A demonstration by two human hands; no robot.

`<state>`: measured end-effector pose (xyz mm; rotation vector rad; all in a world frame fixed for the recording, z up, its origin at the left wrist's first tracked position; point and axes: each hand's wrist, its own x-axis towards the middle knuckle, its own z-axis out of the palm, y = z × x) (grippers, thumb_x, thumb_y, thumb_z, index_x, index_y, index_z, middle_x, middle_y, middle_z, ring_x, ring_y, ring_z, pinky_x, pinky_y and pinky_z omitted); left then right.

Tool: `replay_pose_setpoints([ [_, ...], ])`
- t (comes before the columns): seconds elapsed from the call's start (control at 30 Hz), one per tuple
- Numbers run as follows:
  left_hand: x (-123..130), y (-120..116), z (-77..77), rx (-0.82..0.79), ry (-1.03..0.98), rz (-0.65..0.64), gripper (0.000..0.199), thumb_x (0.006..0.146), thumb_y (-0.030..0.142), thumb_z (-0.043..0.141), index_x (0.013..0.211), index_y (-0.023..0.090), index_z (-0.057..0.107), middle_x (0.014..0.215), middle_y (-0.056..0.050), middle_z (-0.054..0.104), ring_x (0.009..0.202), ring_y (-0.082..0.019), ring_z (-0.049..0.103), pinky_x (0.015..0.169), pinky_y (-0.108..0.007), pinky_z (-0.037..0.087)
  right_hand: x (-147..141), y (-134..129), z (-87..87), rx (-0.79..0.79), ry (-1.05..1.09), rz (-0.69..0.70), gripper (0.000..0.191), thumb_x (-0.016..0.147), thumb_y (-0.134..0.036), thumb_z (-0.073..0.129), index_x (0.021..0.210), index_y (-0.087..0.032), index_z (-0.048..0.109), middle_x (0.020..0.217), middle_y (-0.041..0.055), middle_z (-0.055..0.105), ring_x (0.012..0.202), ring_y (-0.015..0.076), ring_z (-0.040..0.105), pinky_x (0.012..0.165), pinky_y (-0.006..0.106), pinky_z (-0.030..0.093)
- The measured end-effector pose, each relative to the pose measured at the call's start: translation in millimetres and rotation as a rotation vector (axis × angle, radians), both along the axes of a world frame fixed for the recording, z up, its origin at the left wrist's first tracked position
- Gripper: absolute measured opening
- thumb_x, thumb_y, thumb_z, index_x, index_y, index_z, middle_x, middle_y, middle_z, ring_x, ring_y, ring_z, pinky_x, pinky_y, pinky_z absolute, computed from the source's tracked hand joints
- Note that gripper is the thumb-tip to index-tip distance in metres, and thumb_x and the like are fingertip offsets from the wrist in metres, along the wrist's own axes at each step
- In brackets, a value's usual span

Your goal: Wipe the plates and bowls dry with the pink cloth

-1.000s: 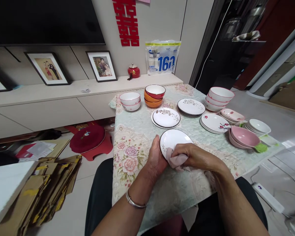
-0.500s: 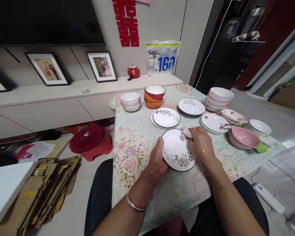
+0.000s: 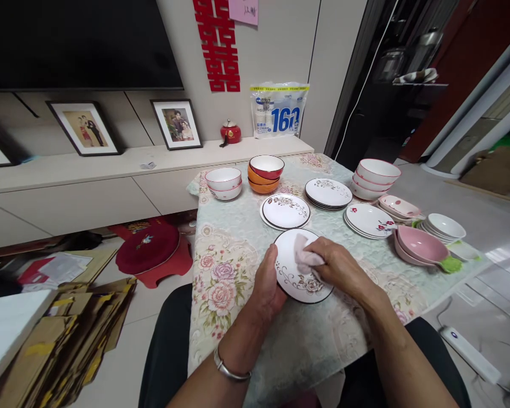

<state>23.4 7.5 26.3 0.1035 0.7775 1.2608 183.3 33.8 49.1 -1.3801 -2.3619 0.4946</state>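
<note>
A white plate (image 3: 287,255) with a dark rim and brown flowers is held over the near part of the table. My left hand (image 3: 267,283) grips its left edge, thumb on top and the fingers hidden underneath. In my right hand (image 3: 342,269) is a pale cloth (image 3: 306,255), bunched up and pressed on the plate's upper face. Just beyond lies a small stack of similar flowered plates (image 3: 285,212). Behind it and to the right is another pile of brown-flowered plates (image 3: 328,193).
Orange and red bowls (image 3: 263,184) and white bowls (image 3: 224,187) stand at the back of the flowered tablecloth (image 3: 221,255). Rightward are red-flowered plates (image 3: 368,220), tall white bowls (image 3: 376,178) and pink dishes (image 3: 423,245). A red stool (image 3: 148,249) and flattened cardboard (image 3: 76,340) are left of the table.
My right hand has moved the cloth leftward and down, from the plate's upper right rim to its middle. My left hand still holds the plate. The view has tilted slightly upward.
</note>
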Motion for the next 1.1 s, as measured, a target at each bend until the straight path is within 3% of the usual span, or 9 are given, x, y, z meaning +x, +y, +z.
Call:
replay_pose_setpoints([
  [0.17,-1,1,1.9,-0.016,0.030,0.055,0.041,0.091,0.038,0.056,0.124,0.014,0.064,0.120,-0.014,0.071,0.114,-0.029,0.065,0.101,-0.045,0.049,18,15,-14.6,0.243,-0.125,-0.373,0.020,0.084,-0.014,0.051,0.097,-0.016,0.066,0.092,0.0115,0.060,0.089,0.0244,0.051,0.071,0.031,0.036],
  [0.27,-3,3,2.9,-0.032,0.041,0.070,0.042,0.091,0.039,0.056,0.121,0.013,0.065,0.120,-0.015,0.071,0.113,-0.030,0.066,0.101,-0.044,0.049,22,18,-16.5,0.170,0.021,-0.442,0.018,0.089,-0.028,0.050,0.092,-0.017,0.063,0.088,0.0098,0.062,0.082,0.0229,0.053,0.069,0.031,0.037],
  [0.43,-3,5,5.9,-0.006,0.020,0.076,0.048,0.093,0.044,0.051,0.124,0.009,0.064,0.116,-0.017,0.072,0.112,-0.031,0.066,0.100,-0.045,0.050,21,20,-14.7,-0.202,0.532,-0.329,0.029,0.086,-0.047,0.056,0.090,-0.018,0.061,0.081,0.0019,0.061,0.074,0.0179,0.052,0.067,0.028,0.039],
  [0.6,-2,3,11.3,0.026,-0.028,0.057,0.050,0.095,0.047,0.045,0.126,0.011,0.062,0.119,-0.014,0.071,0.116,-0.030,0.064,0.102,-0.044,0.049,17,24,-22.7,-0.404,0.864,-0.306,0.040,0.078,-0.050,0.066,0.099,-0.016,0.063,0.081,0.0012,0.061,0.069,0.0148,0.050,0.061,0.026,0.039],
  [0.73,-6,1,7.7,0.104,-0.031,-0.047,0.040,0.089,0.034,0.056,0.122,0.014,0.063,0.114,-0.012,0.073,0.112,-0.029,0.066,0.100,-0.044,0.049,23,25,-21.5,-0.328,0.847,-0.354,0.036,0.074,-0.045,0.071,0.094,-0.016,0.066,0.077,0.0000,0.062,0.064,0.0133,0.049,0.059,0.026,0.037],
  [0.87,-15,-1,2.9,0.162,0.071,-0.141,0.038,0.075,0.022,0.070,0.113,0.015,0.066,0.100,-0.010,0.076,0.094,-0.026,0.070,0.086,-0.037,0.052,29,17,-4.8,-0.217,0.716,-0.320,0.030,0.077,-0.038,0.069,0.099,-0.018,0.069,0.086,0.0015,0.067,0.071,0.0156,0.054,0.062,0.026,0.039],
  [1.03,-21,-4,5.6,0.252,0.204,-0.363,0.046,0.069,0.032,0.079,0.108,0.009,0.070,0.089,-0.013,0.076,0.072,-0.023,0.069,0.067,-0.031,0.051,25,4,12.8,-0.233,0.626,-0.141,0.030,0.081,-0.039,0.068,0.107,-0.022,0.070,0.098,0.0015,0.070,0.084,0.0189,0.059,0.070,0.026,0.043],
  [1.1,-19,-6,5.2,0.265,0.242,-0.378,0.052,0.067,0.037,0.081,0.110,0.008,0.070,0.086,-0.013,0.076,0.066,-0.022,0.067,0.063,-0.030,0.050,23,3,13.2,-0.266,0.604,-0.105,0.030,0.082,-0.040,0.068,0.107,-0.023,0.070,0.098,0.0014,0.069,0.084,0.0192,0.059,0.070,0.026,0.043],
])
